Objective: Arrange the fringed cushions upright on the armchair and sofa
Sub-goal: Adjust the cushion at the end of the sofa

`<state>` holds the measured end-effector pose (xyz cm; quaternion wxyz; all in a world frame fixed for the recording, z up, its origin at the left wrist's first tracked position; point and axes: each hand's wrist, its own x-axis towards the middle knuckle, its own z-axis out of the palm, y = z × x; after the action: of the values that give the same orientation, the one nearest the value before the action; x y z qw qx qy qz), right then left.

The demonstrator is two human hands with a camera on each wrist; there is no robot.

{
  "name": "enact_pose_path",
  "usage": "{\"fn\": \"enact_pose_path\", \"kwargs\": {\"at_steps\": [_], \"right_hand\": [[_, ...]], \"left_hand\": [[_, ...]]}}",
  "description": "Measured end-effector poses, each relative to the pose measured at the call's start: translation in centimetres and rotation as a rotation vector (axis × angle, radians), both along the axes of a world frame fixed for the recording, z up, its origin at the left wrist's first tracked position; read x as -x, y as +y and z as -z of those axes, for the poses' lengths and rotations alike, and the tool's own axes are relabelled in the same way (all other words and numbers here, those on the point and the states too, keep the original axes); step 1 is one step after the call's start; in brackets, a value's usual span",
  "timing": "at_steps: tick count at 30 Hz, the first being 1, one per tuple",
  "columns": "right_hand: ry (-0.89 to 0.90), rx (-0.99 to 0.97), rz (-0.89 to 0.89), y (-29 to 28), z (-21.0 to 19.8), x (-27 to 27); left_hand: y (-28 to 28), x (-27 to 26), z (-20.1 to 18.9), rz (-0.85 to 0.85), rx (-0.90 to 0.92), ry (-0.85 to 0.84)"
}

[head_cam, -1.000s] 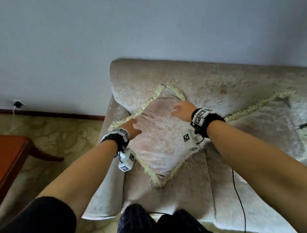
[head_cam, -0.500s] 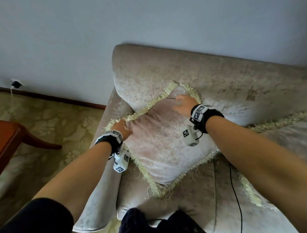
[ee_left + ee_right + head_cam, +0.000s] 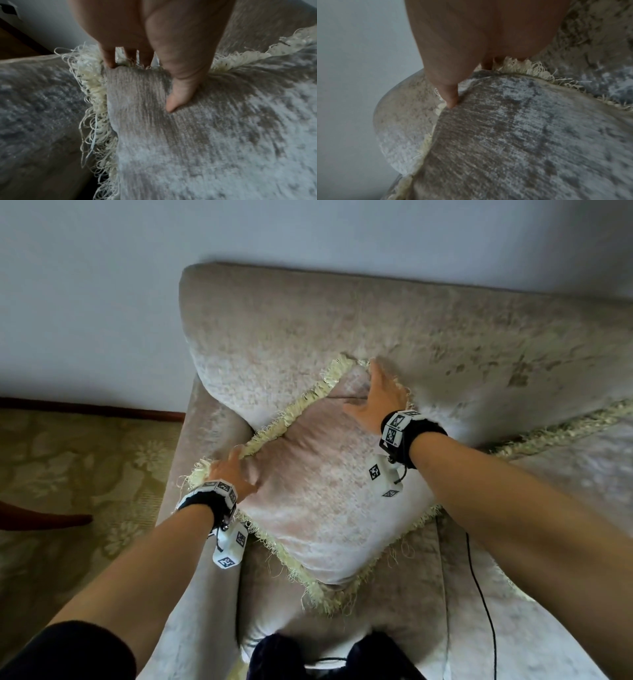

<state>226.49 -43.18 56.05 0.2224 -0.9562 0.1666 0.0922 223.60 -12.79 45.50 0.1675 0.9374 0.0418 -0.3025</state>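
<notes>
Against the sofa backrest (image 3: 394, 337), my left hand (image 3: 231, 474) and right hand (image 3: 380, 400) pinched the fringed cushion (image 3: 329, 484); propped on one corner, it risked toppling sideways once let go.

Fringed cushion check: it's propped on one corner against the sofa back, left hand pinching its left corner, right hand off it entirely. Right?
Not quite: the right hand is on the fringed cushion, at its top corner, as the head view shows. The left hand does pinch the left corner against the sofa back.

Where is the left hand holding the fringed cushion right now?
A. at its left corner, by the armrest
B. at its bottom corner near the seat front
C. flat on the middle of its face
A: the left hand grips the fringed cushion at its left corner, thumb on its face.
</notes>
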Motion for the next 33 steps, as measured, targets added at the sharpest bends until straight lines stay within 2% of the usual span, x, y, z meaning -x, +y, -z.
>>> {"fn": "enact_pose_path", "kwargs": {"at_steps": [2,4,7,10,13,17,21,25,27,29,33], "right_hand": [[0.067,0.046,-0.002,0.2,0.4,-0.1],[0.124,0.088,-0.043,0.0,0.2,0.3],[0.177,0.022,0.007,-1.3,-0.7,0.4],[0.171,-0.074,0.146,-3.6,-3.1,1.1],[0.107,-0.175,0.255,-7.1,-5.6,3.3],[-0.034,-0.312,0.423,-10.3,-8.3,7.0],[0.008,-0.431,0.498,-12.8,-9.4,9.2],[-0.003,-0.540,0.547,-15.6,-9.7,10.6],[0.024,-0.468,0.485,-15.5,-10.1,10.6],[0.110,-0.347,0.363,-15.4,-9.9,10.0],[0.220,-0.302,0.150,-15.3,-9.5,8.9]], "left_hand": [[-0.1,0.0,-0.2,0.054,-0.107,0.027],[-0.2,-0.5,-1.0,0.186,-0.174,0.085],[-0.6,-1.2,-2.5,0.258,-0.170,0.134],[-1.8,-1.8,-4.9,0.251,-0.082,0.078],[-3.5,-3.1,-8.6,0.273,0.027,-0.005],[-5.9,-5.3,-13.3,0.294,0.031,-0.132],[-9.0,-6.6,-17.2,0.354,-0.068,-0.315],[-11.7,-7.9,-21.3,0.366,-0.231,-0.609],[-13.0,-8.4,-21.9,0.356,-0.246,-0.596],[-13.8,-8.6,-21.4,0.353,-0.264,-0.462],[-12.7,-8.4,-19.5,0.338,-0.263,-0.281]]}}
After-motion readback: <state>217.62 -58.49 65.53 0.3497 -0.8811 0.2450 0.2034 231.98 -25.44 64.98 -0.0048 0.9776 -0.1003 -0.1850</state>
